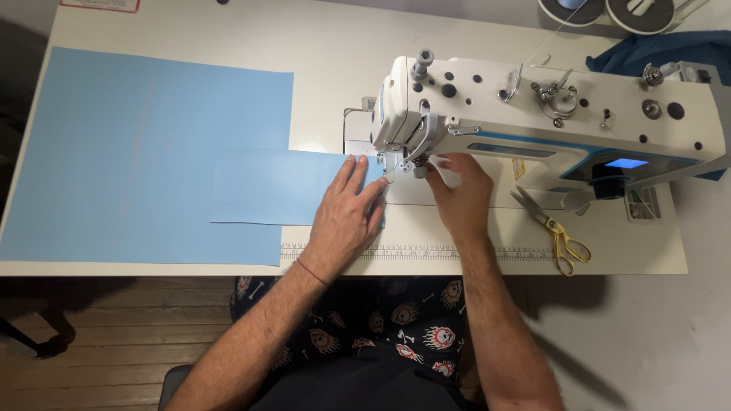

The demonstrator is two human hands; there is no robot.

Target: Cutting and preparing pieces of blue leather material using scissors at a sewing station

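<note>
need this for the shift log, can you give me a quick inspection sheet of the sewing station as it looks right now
surface: white sewing table, ruler strip printed along the front edge.
job's things: light blue fabric lies flat on the table's left part; a narrower blue strip runs to the needle area of the white sewing machine.
clutter: yellow-handled scissors beside the machine base; dark blue cloth behind the machine.
hands: left hand flat on the strip, fingers spread; right hand at the presser foot, what its fingertips pinch cannot be told.
cables: nothing seen; a thin thread runs up from the machine top.
surroundings: wooden floor, two thread cones at the back.
</note>
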